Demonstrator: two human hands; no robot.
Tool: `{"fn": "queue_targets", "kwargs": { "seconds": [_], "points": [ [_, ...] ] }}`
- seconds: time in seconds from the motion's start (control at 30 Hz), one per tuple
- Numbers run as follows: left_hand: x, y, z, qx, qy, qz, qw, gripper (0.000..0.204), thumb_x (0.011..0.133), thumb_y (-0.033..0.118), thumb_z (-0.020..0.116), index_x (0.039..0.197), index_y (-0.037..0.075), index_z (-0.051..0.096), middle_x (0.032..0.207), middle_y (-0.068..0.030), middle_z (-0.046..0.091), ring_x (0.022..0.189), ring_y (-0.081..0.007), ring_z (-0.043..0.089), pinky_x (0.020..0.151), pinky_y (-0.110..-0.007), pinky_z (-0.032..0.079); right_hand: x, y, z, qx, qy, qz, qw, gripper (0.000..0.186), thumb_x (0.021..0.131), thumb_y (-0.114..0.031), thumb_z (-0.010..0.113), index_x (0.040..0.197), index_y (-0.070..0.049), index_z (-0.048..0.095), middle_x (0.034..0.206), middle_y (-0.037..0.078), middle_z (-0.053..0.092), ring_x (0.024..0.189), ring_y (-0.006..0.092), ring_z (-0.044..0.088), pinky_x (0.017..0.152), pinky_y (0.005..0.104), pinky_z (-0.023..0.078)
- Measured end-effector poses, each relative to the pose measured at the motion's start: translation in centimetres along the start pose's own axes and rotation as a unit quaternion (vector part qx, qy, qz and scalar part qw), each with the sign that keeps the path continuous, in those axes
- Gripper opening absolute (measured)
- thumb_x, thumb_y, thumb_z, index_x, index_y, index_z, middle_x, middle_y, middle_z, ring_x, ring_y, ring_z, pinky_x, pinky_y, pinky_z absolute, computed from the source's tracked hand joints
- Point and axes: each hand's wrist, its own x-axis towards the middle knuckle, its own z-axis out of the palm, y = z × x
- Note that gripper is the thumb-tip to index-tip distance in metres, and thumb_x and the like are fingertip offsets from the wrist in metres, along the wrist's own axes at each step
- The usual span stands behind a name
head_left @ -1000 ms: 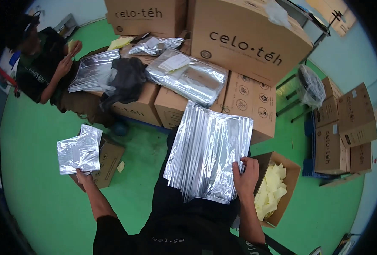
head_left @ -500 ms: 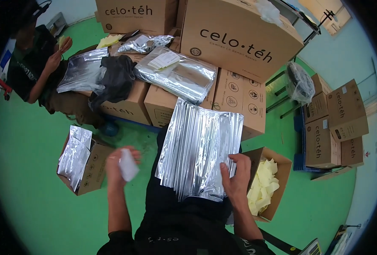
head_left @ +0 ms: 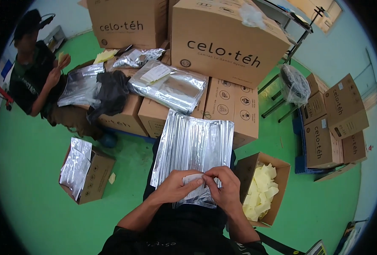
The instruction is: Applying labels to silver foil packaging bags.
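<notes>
A fanned stack of silver foil pouches (head_left: 197, 144) lies across my lap. Over its lower part my left hand (head_left: 175, 185) holds a white label sheet (head_left: 190, 191), thumb on top. My right hand (head_left: 224, 185) pinches the same sheet at its upper right corner, its fingertips close beside my left thumb. To the left, a cardboard box (head_left: 97, 178) on the green floor contains loose silver pouches (head_left: 75, 163). To the right, an open box (head_left: 277, 204) is piled with pale yellow paper pieces (head_left: 260, 191).
Cartons (head_left: 226, 51) on a pallet bear foil packs (head_left: 184, 93) and a black plastic bag (head_left: 109, 93). A co-worker (head_left: 35, 85) at the left holds yellow paper. At the right stand a wrapped stool (head_left: 292, 85) and more cartons (head_left: 322, 144) on a blue pallet.
My left hand has left the foil pieces at the left box and come onto the lap stack with a white sheet. My right hand has moved from the stack's edge to that sheet.
</notes>
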Motion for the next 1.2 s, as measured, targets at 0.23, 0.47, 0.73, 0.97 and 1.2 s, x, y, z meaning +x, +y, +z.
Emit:
{"fn": "queue_targets", "kwargs": {
  "seconds": [0.23,0.47,0.73,0.97,1.2],
  "points": [
    [0.5,0.5,-0.4,0.178,0.026,-0.021,0.984,0.018,0.095,0.016,0.062,0.103,0.001,0.068,0.083,-0.0185,0.068,0.075,-0.0376,0.067,0.065,-0.039,0.051,-0.2,1.1,-0.1,0.022,-0.062,0.021,0.998,0.011,0.083,-0.003,0.074,0.091,0.0,0.067,0.087,0.011,0.068,0.077,0.0293,0.066,0.071,0.0357,0.054],
    [0.4,0.0,-0.3,0.298,0.02,0.043,0.953,0.016,0.092,0.015,0.068,0.101,0.002,0.071,0.087,-0.0174,0.071,0.079,-0.0346,0.069,0.07,-0.04,0.054,-0.9,2.0,-1.1,0.076,-0.095,0.017,0.992,0.013,0.083,-0.006,0.075,0.094,0.0,0.07,0.091,0.012,0.071,0.083,0.0296,0.069,0.074,0.0367,0.055],
    [0.1,-0.1,-1.8,0.245,-0.064,0.024,0.967,0.015,0.091,0.018,0.068,0.096,0.005,0.073,0.081,-0.0164,0.069,0.075,-0.0356,0.067,0.066,-0.041,0.052,-1.4,2.1,-0.7,0.112,-0.16,0.068,0.978,0.012,0.083,-0.008,0.075,0.09,-0.001,0.069,0.085,0.01,0.069,0.076,0.026,0.067,0.07,0.0347,0.054],
    [-0.5,0.3,-2.7,0.257,-0.099,0.037,0.961,0.021,0.091,0.026,0.066,0.095,0.007,0.073,0.076,-0.0166,0.067,0.07,-0.0361,0.067,0.063,-0.044,0.051,-1.1,1.5,-0.6,0.145,-0.2,0.072,0.966,0.011,0.082,-0.007,0.072,0.09,0.0,0.068,0.083,0.013,0.068,0.078,0.0293,0.068,0.07,0.0367,0.053],
    [-0.6,0.6,-2.2,0.329,-0.085,0.103,0.935,0.013,0.082,0.018,0.072,0.083,0.005,0.072,0.071,-0.0129,0.066,0.065,-0.0335,0.064,0.061,-0.043,0.05,-1.2,1.6,0.5,0.089,-0.188,0.039,0.977,0.015,0.07,-0.001,0.073,0.084,-0.001,0.066,0.079,0.011,0.067,0.07,0.0258,0.068,0.064,0.034,0.054]
  ]
}}
